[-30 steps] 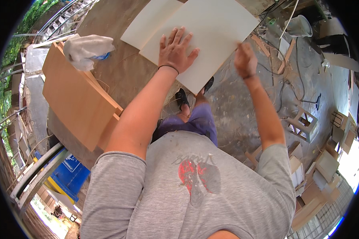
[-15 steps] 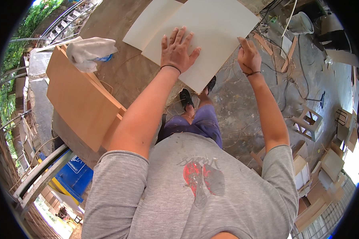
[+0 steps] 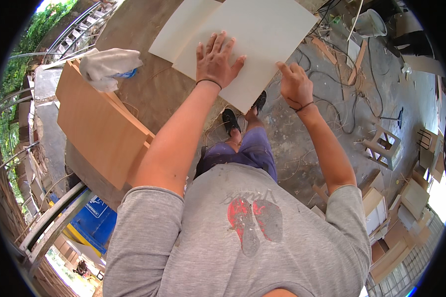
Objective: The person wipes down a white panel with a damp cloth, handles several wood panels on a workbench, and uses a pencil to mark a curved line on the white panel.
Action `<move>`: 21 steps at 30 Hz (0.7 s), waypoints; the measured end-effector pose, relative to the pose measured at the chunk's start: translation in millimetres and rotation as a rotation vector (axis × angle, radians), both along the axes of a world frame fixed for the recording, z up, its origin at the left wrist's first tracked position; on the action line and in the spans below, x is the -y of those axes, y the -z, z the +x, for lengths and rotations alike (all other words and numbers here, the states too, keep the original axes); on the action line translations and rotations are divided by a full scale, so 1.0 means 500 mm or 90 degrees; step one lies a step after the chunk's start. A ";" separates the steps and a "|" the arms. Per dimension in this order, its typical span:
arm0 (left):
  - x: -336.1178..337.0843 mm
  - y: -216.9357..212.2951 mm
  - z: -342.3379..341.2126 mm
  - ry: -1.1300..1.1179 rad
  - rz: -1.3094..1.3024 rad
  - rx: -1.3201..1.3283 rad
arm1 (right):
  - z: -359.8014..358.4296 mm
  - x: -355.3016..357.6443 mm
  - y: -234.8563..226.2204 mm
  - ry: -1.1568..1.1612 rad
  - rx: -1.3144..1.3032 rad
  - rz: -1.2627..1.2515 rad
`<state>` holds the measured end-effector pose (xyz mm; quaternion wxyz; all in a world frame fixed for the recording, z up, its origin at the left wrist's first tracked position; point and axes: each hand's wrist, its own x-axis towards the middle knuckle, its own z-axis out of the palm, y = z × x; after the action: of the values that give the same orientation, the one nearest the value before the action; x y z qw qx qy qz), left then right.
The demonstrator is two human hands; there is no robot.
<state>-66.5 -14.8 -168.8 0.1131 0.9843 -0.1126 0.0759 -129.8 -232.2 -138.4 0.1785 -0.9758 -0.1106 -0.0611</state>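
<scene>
My left hand [image 3: 216, 62] lies flat on a white rectangular board [image 3: 267, 34], fingers spread, with nothing in its grasp. At the board's right edge is my right hand [image 3: 297, 85], its fingers curled together and the index finger and thumb side against the edge. Whether something small sits between those fingers is hidden. A second white board [image 3: 181, 24] lies partly beneath the first, showing on its left side. The near corner of the upper board points toward my feet.
Left of me stands an orange-brown wood panel [image 3: 91, 119] with a pale cloth [image 3: 106, 69] draped over its far end. Cables and wood strips [image 3: 358, 62] litter the floor at right, near a small stool [image 3: 383, 147] and a bucket [image 3: 370, 24]. A blue bin [image 3: 96, 222] is lower left.
My right hand has slid along the board's right edge, nearer to me and to the left. My left hand stays flat in the same place on the board.
</scene>
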 end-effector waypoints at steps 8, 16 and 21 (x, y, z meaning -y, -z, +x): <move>-0.004 0.011 -0.001 0.003 -0.039 -0.005 | -0.211 -0.149 0.031 -0.291 -0.116 0.083; -0.003 0.013 -0.006 0.006 -0.056 -0.014 | -0.180 -0.157 0.000 -0.159 -0.143 0.036; -0.004 0.011 0.000 -0.003 -0.058 -0.017 | -0.167 -0.140 -0.024 -0.126 -0.130 0.116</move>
<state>-66.8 -12.6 -174.2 0.1591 0.9793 -0.1051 0.0683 -213.5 -162.3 -126.1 0.2814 -0.9412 -0.1811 0.0466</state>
